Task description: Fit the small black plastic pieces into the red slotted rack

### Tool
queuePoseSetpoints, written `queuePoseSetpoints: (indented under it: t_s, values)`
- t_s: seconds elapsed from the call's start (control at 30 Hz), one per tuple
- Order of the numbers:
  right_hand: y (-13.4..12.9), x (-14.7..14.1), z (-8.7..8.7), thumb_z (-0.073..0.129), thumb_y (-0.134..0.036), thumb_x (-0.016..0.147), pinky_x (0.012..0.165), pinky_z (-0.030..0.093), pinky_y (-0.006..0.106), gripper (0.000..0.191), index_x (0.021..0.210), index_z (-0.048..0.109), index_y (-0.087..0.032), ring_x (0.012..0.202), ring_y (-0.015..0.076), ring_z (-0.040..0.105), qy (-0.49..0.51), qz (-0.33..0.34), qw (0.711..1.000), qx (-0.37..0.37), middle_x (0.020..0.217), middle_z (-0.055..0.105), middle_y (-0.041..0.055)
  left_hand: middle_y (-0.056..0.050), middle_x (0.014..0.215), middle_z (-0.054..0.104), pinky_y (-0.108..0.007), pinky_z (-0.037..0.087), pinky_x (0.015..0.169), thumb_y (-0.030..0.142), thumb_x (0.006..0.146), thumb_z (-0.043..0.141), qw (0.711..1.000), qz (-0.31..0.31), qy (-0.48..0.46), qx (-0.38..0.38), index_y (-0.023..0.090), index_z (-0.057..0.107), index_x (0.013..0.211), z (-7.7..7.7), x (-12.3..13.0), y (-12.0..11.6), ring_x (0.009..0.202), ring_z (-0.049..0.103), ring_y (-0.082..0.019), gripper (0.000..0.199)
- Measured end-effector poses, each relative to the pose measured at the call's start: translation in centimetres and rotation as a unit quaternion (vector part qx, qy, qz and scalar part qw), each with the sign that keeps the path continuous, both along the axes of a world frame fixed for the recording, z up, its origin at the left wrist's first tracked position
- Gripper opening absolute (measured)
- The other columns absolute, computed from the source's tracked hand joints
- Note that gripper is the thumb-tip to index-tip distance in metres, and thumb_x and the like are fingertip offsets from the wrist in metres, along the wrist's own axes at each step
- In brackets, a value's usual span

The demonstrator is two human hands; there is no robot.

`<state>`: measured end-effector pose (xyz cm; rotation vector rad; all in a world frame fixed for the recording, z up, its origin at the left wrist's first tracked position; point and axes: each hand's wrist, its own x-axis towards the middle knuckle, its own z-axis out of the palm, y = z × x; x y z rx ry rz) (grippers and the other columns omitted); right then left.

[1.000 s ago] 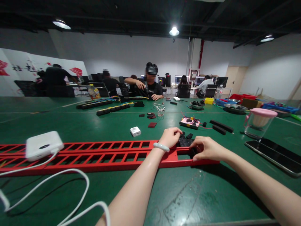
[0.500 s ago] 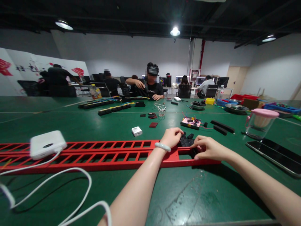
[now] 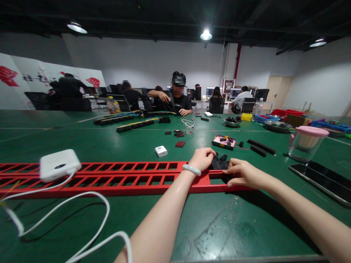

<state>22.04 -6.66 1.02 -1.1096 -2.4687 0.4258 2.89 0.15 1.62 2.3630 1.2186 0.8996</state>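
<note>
A long red frame (image 3: 161, 190) with rows of slanted slots lies across the green table. At its right end a black plastic part (image 3: 219, 165) with smaller black pieces on top rests on the frame. My left hand (image 3: 202, 159), with a pale bangle at the wrist, has its fingers bent closed against the left side of these black pieces; its grip is hidden. My right hand (image 3: 242, 173) is closed at the frame's right end, fingertips and thumb close together by the last opening. A dark bit shows between them, too hidden to name.
A white power bank (image 3: 60, 164) with a looping white cable lies on the left of the frame. Beyond are a white charger (image 3: 161, 151), a wired pink board (image 3: 224, 141) and black bars (image 3: 261, 146). At right are a pink-lidded cup (image 3: 307, 144) and phone (image 3: 319, 182). A co-worker (image 3: 179, 96) sits opposite.
The whole view has shifted slightly, so everything appears a little further right and mostly higher. Both hands keep nearly the same place and pose at the frame's right end.
</note>
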Motion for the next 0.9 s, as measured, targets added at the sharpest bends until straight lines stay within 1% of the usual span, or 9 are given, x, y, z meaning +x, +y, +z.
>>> queuePoseSetpoints:
  t_s: [0.17,0.3,0.37,0.43,0.5,0.6,0.77,0.9]
  values:
    - [0.0,0.2,-0.1,0.054,-0.047,0.073,0.064,0.04,0.025,0.036,0.09,0.065,-0.017,0.071,0.0146,0.047,-0.035,0.029,0.998,0.033,0.083,0.047,0.0069,0.0,0.083,0.065,-0.021,0.042,0.076,0.017,0.075,0.044,1.0,-0.009,0.005,0.013,0.018,0.066,0.084,0.0,0.0,0.1,0.076,0.057,-0.012,0.024]
    - [0.0,0.1,-0.2,0.049,-0.043,0.077,0.066,0.042,0.026,0.032,0.09,0.064,-0.018,0.072,0.0144,0.049,-0.038,0.025,0.998,0.052,0.081,0.049,0.0065,0.0,0.08,0.064,-0.02,0.043,0.069,0.019,0.075,0.043,1.0,-0.017,0.01,0.021,0.017,0.066,0.084,-0.1,0.1,0.0,0.07,0.056,-0.012,0.025]
    - [0.0,-0.2,-0.4,0.048,-0.04,0.079,0.069,0.043,0.026,0.031,0.097,0.062,-0.019,0.075,0.0147,0.05,-0.012,0.015,0.997,0.074,0.083,0.051,0.0068,0.0,0.077,0.064,-0.019,0.043,0.064,0.02,0.074,0.043,0.999,-0.022,0.012,0.02,0.017,0.066,0.083,-0.1,0.2,-0.1,0.065,0.055,-0.011,0.025]
    - [0.1,-0.4,-0.5,0.049,-0.037,0.078,0.071,0.044,0.027,0.034,0.106,0.057,-0.02,0.079,0.015,0.052,0.032,0.002,0.994,0.101,0.09,0.052,0.0077,0.0,0.074,0.064,-0.019,0.042,0.06,0.02,0.073,0.044,0.999,-0.028,0.013,0.016,0.016,0.066,0.082,-0.1,0.2,-0.3,0.061,0.054,-0.011,0.024]
    - [0.1,-0.6,-0.6,0.052,-0.035,0.077,0.073,0.045,0.028,0.04,0.114,0.051,-0.021,0.083,0.0155,0.052,0.073,-0.014,0.989,0.125,0.096,0.052,0.0082,0.0,0.074,0.064,-0.018,0.042,0.059,0.019,0.072,0.045,0.999,-0.036,0.008,0.008,0.016,0.066,0.081,0.0,0.3,-0.4,0.062,0.054,-0.01,0.023]
    - [0.1,-0.8,-0.7,0.054,-0.032,0.076,0.076,0.045,0.029,0.044,0.118,0.047,-0.023,0.086,0.0162,0.053,0.102,-0.027,0.983,0.147,0.1,0.052,0.0079,-0.001,0.075,0.064,-0.018,0.042,0.059,0.019,0.072,0.046,0.999,-0.051,-0.003,-0.006,0.015,0.066,0.082,0.0,0.4,-0.5,0.064,0.055,-0.011,0.023]
    - [0.2,-1.0,-0.9,0.057,-0.033,0.073,0.083,0.044,0.033,0.047,0.118,0.047,-0.024,0.095,0.0184,0.052,0.124,-0.038,0.982,0.139,0.105,0.052,0.0074,-0.002,0.074,0.064,-0.018,0.042,0.058,0.019,0.071,0.047,0.997,-0.072,-0.013,-0.021,0.014,0.065,0.083,0.1,0.5,-0.8,0.065,0.056,-0.011,0.022]
    - [0.4,-1.1,-1.2,0.059,-0.033,0.071,0.081,0.045,0.033,0.046,0.115,0.049,-0.023,0.093,0.0184,0.052,0.148,-0.05,0.98,0.121,0.104,0.053,0.0072,-0.003,0.077,0.064,-0.018,0.044,0.06,0.019,0.069,0.049,0.994,-0.091,-0.04,-0.053,0.013,0.064,0.084,0.2,0.7,-1.1,0.068,0.057,-0.012,0.022]
